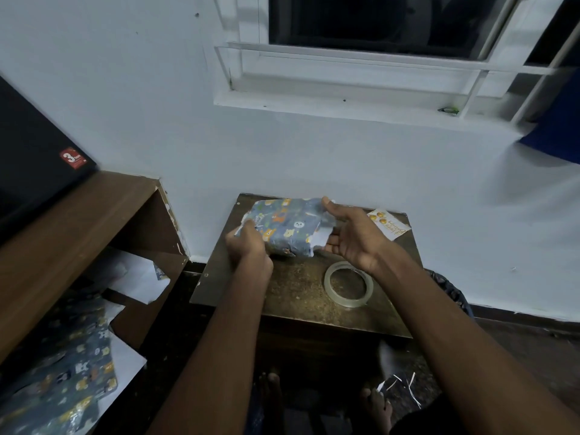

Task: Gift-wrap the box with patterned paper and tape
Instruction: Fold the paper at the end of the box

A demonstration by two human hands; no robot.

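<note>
Head view, wrapped box (287, 226) between both hands, left fingers (248, 233) gripping, right fingers (334, 240) spread open

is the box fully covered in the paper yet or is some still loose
Mostly covered, not finished. The wrapped box shows patterned paper across its top, but torn white edges stick out loose at both ends, beside the left hand and right hand.

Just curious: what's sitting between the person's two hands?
The head view shows the wrapped box between the left hand and right hand, both touching its ends.
</note>
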